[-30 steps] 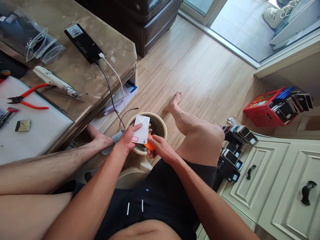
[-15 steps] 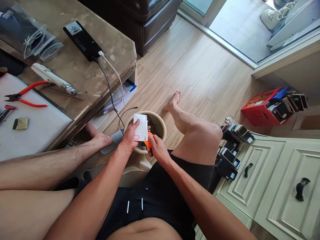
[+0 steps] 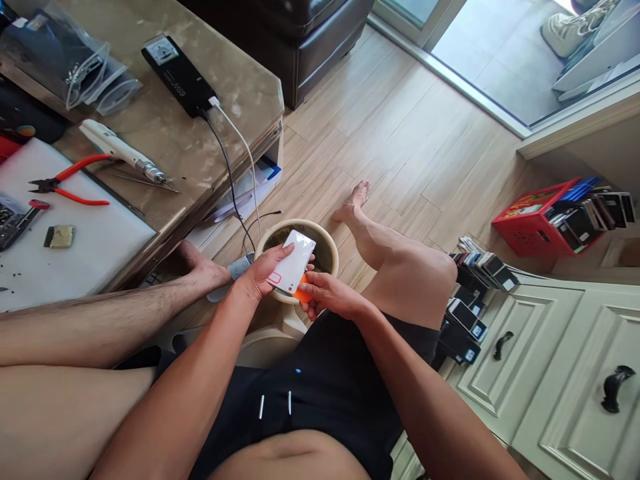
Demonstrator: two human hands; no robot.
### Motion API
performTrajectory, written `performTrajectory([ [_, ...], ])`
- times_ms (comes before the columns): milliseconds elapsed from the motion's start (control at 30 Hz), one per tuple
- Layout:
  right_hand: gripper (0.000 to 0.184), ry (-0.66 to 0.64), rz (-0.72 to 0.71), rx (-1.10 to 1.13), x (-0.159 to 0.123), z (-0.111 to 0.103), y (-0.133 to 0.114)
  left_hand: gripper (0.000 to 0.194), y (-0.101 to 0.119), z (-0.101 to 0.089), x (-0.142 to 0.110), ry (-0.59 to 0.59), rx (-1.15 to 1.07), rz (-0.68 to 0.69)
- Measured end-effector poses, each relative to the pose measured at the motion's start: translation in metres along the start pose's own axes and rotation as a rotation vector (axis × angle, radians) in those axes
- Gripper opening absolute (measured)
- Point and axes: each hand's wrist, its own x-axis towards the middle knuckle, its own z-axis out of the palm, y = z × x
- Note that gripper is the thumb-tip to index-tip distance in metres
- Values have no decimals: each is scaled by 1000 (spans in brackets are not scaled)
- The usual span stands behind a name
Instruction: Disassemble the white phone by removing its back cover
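Observation:
My left hand (image 3: pixel 265 270) is closed around a white, flat, phone-sized device (image 3: pixel 296 257) with a small red-outlined label near its lower end. The thumb lies on its upper face. My right hand (image 3: pixel 330 295) pinches a thin orange piece, which looks like a pry pick (image 3: pixel 301 292), at the device's lower right edge. Whether the tip is inside the seam is hidden. Both hands are over a cream-coloured bin (image 3: pixel 334 257) between my legs; dark contents show inside it.
On the table at left are red-handled cutters (image 3: pixel 83 179), a white pen-shaped electric tool (image 3: pixel 123 152), a white mat (image 3: pixel 95 247) and a black 65W charger (image 3: pixel 177 77) with cables hanging down. Stacked phone-like devices (image 3: pixel 465 320) and a red box (image 3: pixel 530 217) are at right.
The white device has turned clockwise and now leans to the right. My right hand has swung around with the orange piece, still at the device's edge. The whole view has shifted slightly.

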Motion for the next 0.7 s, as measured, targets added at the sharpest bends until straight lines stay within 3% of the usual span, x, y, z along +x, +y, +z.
performTrajectory([
  [133, 58, 23, -1, 35, 2, 9, 4, 35, 1, -1, -2, -15, 10, 14],
  [367, 55, 179, -10, 138, -2, 11, 7, 32, 12, 6, -3, -36, 19, 19],
  [700, 58, 35, 26, 62, 1, 8, 7, 29, 5, 6, -6, -38, 40, -60],
])
